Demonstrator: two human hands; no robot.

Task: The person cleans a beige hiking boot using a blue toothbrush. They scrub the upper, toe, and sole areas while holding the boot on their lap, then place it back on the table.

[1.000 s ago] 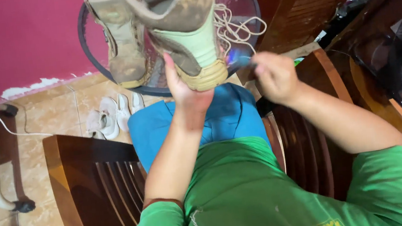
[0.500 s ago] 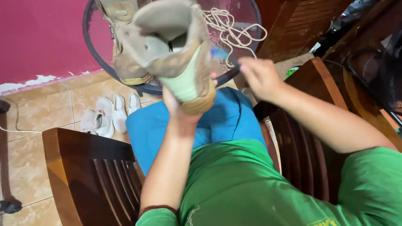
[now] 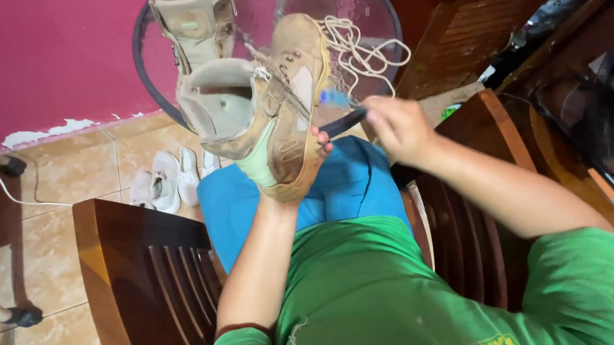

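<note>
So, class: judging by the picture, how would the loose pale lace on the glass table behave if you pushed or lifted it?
The lace lies in slack loops, so it would probably bunch and dangle limply. It looks thin, so likely light. On the glass table it may slide easily.

The person wears a bright green short-sleeved T-shirt whose sleeves end above the elbows, leaving both forearms bare. A small yellow printed mark sits on the right sleeve, and a loose pale thread hangs on the shirt front. Blue trousers cover the lap. The left hand (image 3: 299, 167) and right hand (image 3: 399, 128) are bare, without gloves, rings or a watch.
</note>
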